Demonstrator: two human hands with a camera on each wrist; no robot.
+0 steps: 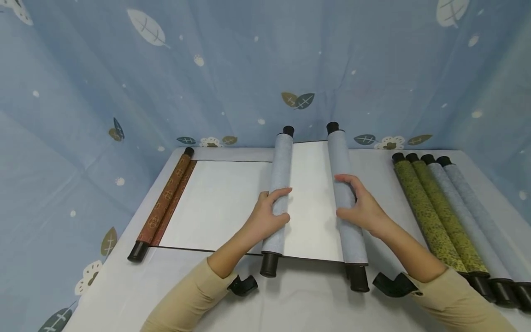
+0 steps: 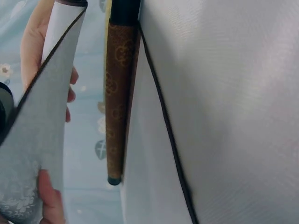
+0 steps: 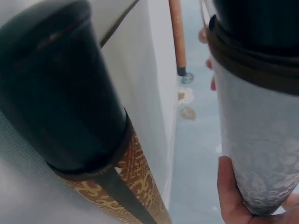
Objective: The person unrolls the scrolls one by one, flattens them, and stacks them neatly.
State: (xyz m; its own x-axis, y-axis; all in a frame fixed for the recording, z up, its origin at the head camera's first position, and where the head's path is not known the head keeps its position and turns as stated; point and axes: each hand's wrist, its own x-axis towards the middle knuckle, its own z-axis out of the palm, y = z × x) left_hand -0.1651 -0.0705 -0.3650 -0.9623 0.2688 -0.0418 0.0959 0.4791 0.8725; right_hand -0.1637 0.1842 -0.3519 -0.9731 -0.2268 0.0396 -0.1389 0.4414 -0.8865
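A light-blue scroll with black end knobs hangs partly unrolled above the table, a strip of white paper between its two rolls. My left hand grips the left roll, thumb and fingers curled around it. Around the right roll curls my right hand. Behind and below lies a brown patterned scroll, its left roll at the table's left and its white sheet spread out. A gold-brown roll end shows beneath in the right wrist view; the blue scroll hides it in the head view.
Two green rolls and two light-blue rolls lie side by side at the table's right. A blue leaf-patterned curtain hangs behind and at both sides. Black wrist mounts stick out from the sleeves.
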